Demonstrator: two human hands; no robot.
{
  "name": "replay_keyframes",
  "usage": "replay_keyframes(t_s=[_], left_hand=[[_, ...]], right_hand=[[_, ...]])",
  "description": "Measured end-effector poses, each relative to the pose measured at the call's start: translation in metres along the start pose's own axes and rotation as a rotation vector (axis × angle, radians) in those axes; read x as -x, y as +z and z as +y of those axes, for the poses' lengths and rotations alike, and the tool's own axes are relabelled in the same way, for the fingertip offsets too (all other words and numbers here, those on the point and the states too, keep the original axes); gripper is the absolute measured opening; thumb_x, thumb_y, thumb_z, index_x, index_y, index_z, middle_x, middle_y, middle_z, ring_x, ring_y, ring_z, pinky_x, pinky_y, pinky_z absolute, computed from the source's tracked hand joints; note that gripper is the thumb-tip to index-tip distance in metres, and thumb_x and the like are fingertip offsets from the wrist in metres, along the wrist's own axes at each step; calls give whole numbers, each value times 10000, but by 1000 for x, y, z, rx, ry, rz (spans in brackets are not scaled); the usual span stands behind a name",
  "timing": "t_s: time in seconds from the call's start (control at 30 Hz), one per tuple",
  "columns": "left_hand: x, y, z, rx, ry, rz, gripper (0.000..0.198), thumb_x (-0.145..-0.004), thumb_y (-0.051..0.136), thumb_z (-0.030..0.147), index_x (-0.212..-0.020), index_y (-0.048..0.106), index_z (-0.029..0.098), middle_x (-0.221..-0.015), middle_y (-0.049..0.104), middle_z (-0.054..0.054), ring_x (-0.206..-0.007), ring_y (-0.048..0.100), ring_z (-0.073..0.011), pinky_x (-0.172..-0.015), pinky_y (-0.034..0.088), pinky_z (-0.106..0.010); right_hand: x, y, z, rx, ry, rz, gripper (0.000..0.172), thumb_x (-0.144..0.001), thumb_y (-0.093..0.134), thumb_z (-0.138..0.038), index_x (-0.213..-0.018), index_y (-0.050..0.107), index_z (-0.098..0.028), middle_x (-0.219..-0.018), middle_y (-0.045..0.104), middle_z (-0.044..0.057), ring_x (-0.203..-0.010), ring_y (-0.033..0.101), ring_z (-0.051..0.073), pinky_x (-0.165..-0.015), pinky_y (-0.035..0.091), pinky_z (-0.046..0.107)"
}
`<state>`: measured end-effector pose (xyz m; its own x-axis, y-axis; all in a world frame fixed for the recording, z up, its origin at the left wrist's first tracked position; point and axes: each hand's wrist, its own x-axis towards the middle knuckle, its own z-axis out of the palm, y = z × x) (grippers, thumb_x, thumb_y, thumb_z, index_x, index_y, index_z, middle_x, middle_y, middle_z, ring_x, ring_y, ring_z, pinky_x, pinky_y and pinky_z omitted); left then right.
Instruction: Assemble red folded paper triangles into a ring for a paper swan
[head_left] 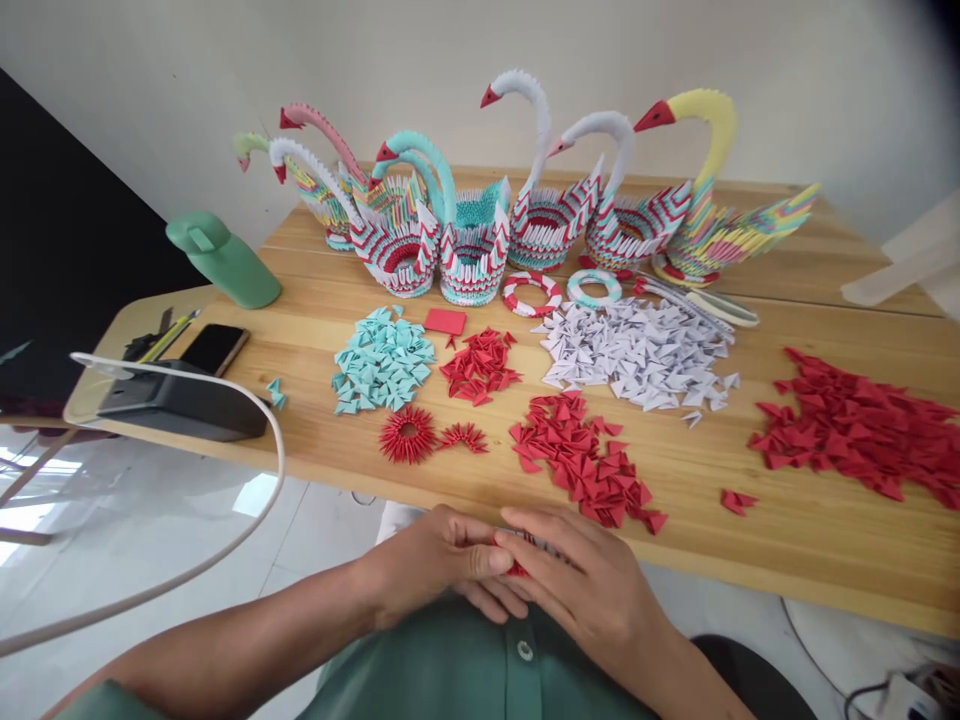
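Observation:
Both of my hands meet just off the table's front edge, before the green shirt. My left hand [461, 562] is closed, its thumb pressing a small assembly of folded red paper pieces [517, 569]. The fingers of my right hand [581, 575] curl over the same assembly from the other side, hiding most of it. On the table beyond my hands lies a pile of red folded paper triangles [577, 455]. To its left are a spiky red paper ring [407, 436] and a short curved row of joined red pieces [463, 438].
Piles of turquoise [382, 360], white [637, 350] and red triangles [862, 425] cover the table. Several paper swans [472, 255] stand along the back, with two paper rings before them. At left are a green bottle [225, 262], a phone [215, 349] and a white cable [281, 450].

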<state>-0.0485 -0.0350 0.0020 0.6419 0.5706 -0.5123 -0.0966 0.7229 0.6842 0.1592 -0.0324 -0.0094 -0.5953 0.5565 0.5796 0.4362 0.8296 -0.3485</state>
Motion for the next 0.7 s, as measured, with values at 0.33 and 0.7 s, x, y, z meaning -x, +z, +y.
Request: replay_keyframes(t_s=[0.33, 0.7], left_hand=[[16, -24, 27, -802, 494, 370, 336, -928, 634, 454, -1065, 751, 170, -972, 775, -97, -860, 727, -227, -776, 590, -331], [-23, -44, 57, -1895, 837, 503, 179, -925, 553, 102, -963, 717, 163, -1299, 621, -143, -1180, 554, -307, -1002, 473, -509]], right_hand=[[-11, -5, 8, -38, 126, 74, 187, -950, 587, -145, -1100, 699, -140, -995, 753, 105, -886, 715, 183, -799, 596, 305], [-13, -6, 13, -13, 204, 108, 194, -932, 607, -104, -1103, 686, -152, -1012, 739, 102, -917, 699, 185, -811, 576, 302]])
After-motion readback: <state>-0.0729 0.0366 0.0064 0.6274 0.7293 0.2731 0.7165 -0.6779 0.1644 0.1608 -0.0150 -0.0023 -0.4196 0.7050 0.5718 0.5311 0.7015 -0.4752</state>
